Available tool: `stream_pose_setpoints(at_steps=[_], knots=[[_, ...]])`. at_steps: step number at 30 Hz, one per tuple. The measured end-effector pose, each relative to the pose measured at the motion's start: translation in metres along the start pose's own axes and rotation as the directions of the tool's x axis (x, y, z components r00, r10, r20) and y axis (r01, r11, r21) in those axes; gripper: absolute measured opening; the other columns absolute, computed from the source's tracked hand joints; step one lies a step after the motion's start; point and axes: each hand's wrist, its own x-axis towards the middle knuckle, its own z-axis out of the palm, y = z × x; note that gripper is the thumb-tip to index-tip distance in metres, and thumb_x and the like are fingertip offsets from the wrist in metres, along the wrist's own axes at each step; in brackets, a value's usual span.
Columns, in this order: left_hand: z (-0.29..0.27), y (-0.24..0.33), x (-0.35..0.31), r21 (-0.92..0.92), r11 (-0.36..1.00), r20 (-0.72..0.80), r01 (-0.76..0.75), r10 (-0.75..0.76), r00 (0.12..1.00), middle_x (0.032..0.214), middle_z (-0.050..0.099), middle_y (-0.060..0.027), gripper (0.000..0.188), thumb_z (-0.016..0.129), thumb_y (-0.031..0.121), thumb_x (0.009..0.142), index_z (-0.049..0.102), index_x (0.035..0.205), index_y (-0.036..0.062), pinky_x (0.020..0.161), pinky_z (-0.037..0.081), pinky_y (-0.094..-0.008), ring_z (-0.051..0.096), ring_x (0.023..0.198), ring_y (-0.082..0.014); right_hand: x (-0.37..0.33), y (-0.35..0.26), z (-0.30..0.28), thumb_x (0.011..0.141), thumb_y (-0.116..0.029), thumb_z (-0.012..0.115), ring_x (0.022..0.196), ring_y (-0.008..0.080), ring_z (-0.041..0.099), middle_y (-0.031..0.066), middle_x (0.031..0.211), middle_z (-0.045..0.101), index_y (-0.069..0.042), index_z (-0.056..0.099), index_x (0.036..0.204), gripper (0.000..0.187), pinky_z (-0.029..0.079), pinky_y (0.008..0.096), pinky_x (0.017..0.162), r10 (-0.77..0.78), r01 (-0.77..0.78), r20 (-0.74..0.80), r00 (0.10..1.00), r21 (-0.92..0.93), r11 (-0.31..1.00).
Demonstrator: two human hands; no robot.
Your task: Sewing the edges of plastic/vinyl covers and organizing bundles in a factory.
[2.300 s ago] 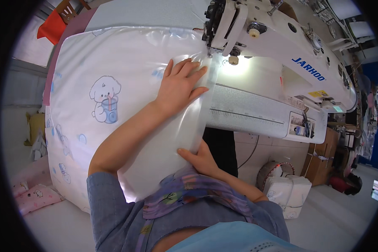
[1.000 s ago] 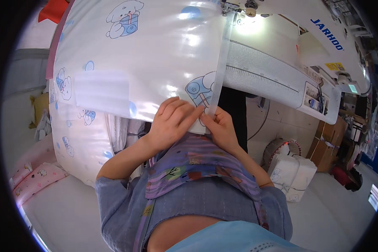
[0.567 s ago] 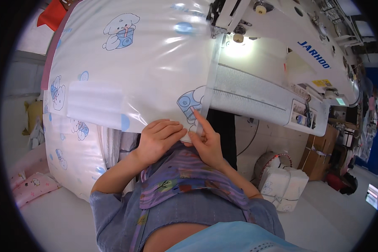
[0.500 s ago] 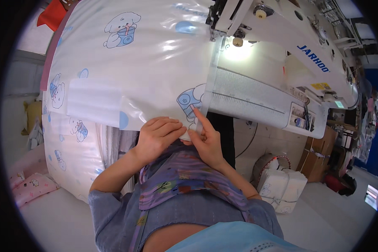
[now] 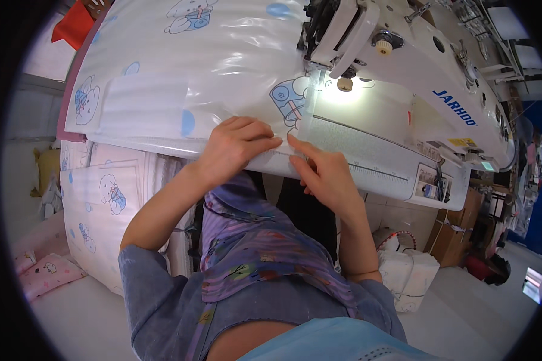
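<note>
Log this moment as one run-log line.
left hand: pressing printed plastic sheet edge | right hand: on same edge | sewing machine: lamp lit

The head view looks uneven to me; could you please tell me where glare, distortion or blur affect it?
Head view: the white sewing machine has a work lamp that burns out the bed beneath it; the glossy clear plastic cover with blue cartoon prints carries white glare streaks; straight edges bow toward the black fisheye rim; left hand and right hand are sharp.
</note>
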Motion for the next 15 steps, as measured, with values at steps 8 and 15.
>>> stream_pose_setpoints(at_steps=[8,15], knots=[[0.006,-0.051,0.047,0.040,0.996,0.008,-0.086,0.085,0.996,0.104,0.071,-0.0042,0.035,0.069,0.008,0.074,0.078,0.107,0.0134,0.085,0.056,-0.0360,0.069,0.099,-0.0259,0.044,0.005,-0.021,0.099,-0.020,0.065,0.046,0.0131,0.059,0.0077,0.056,0.061,-0.009,0.063,0.141,0.044,0.050,0.0299,0.051,-0.155,0.131,-0.090,0.984,-0.228,0.965],[0.018,-0.088,0.081,0.063,0.993,-0.039,-0.102,0.105,0.994,0.102,0.071,-0.0024,0.039,0.070,0.002,0.071,0.079,0.107,0.0144,0.084,0.057,-0.0353,0.068,0.097,-0.0251,0.059,0.003,-0.025,0.100,-0.018,0.065,0.046,0.0112,0.056,0.0058,0.057,0.059,-0.009,0.060,0.145,0.046,0.049,0.0303,0.051,-0.047,0.033,-0.100,0.994,-0.136,0.990]])
